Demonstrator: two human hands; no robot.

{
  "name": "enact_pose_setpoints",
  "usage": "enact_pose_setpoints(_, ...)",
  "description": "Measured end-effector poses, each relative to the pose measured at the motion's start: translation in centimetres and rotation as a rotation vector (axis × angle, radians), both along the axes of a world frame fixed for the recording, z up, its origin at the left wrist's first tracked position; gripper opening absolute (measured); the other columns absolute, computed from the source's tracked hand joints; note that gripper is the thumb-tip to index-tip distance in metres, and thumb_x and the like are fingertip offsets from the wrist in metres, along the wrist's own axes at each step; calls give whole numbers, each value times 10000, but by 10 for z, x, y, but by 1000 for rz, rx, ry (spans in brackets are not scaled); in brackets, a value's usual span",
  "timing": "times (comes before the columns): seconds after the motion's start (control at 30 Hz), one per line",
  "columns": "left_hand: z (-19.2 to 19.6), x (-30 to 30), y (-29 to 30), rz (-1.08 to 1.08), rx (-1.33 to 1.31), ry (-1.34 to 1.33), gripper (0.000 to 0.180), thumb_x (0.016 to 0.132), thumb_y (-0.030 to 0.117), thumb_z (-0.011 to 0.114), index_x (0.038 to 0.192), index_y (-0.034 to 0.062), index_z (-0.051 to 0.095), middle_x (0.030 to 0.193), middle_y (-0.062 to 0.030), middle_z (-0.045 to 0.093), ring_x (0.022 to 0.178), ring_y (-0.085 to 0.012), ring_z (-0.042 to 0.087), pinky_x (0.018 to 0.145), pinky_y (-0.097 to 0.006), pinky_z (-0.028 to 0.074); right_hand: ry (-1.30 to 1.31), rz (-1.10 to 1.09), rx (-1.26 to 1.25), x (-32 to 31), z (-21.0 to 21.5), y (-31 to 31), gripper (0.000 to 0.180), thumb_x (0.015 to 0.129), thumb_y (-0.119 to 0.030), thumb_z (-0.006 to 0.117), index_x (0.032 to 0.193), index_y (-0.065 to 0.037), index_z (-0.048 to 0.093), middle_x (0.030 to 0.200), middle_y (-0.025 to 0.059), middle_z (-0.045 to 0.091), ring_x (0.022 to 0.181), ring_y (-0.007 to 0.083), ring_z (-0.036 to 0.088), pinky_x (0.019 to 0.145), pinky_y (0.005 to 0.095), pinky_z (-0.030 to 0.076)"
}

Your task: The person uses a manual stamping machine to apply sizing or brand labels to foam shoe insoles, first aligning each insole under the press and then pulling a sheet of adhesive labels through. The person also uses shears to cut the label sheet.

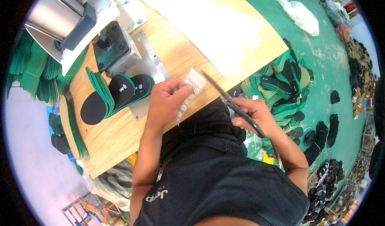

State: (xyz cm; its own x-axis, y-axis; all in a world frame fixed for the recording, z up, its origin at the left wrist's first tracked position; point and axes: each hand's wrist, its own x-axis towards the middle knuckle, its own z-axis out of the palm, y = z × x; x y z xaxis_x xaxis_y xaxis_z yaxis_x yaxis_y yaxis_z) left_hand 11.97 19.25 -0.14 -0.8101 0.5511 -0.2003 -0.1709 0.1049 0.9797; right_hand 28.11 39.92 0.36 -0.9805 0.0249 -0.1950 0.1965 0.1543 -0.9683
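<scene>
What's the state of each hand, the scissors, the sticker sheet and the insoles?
left hand: pinching the clear sticker sheet, held up over the table edge
right hand: gripping scissors
scissors: blades look closed, tip pointing toward the sheet, not touching it
black insoles: fanned in an overlapping row on the wooden table
white sheet: lying flat on the table

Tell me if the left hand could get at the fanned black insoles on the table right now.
Probably not at once: the left hand is pinching a clear sticker strip. The black insoles lie close beside it on the wooden table, with nothing between.
</scene>
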Motion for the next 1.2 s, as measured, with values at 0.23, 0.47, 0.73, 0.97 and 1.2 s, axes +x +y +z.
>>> enact_pose_setpoints(0.23,2,6,-4,-26,48,-19,104,829,109,663,813,8,679,654,32,602,549,-10,494,489,-179,359,103,-112,-76,-4,9,-1,487,794,-149,740,1182,17,497,658,-19,525,622,40,471,545,201,356)
enact_pose_setpoints(0.47,4,25,-9,-285,191,41,75,826,58,663,854,-8,683,747,-8,649,643,-37,547,553,-189,413,-4,-152,-409,-38,15,-24,373,839,-92,660,1150,-21,468,779,67,608,654,118,598,548,220,481)
enact_pose_setpoints(0.73,10,31,-12,-448,18,56,100,830,100,673,854,4,682,714,-4,645,638,-42,547,559,-204,418,252,-382,-349,-39,20,-35,420,782,-45,710,1139,-42,489,797,-5,556,651,80,557,578,210,462)
enact_pose_setpoints(0.97,-6,30,-33,-141,108,633,71,837,86,634,873,37,670,916,-102,656,813,-178,616,694,-275,464,153,-615,659,46,29,73,470,760,-145,783,1138,8,548,759,29,627,680,60,536,604,210,451)
enact_pose_setpoints(1.2,-7,31,-25,-232,-263,1069,118,801,112,650,897,43,662,1127,-91,606,1071,-292,529,896,-379,411,375,-366,873,-49,53,59,502,715,-248,811,1093,-20,573,717,90,629,648,128,575,589,269,454)
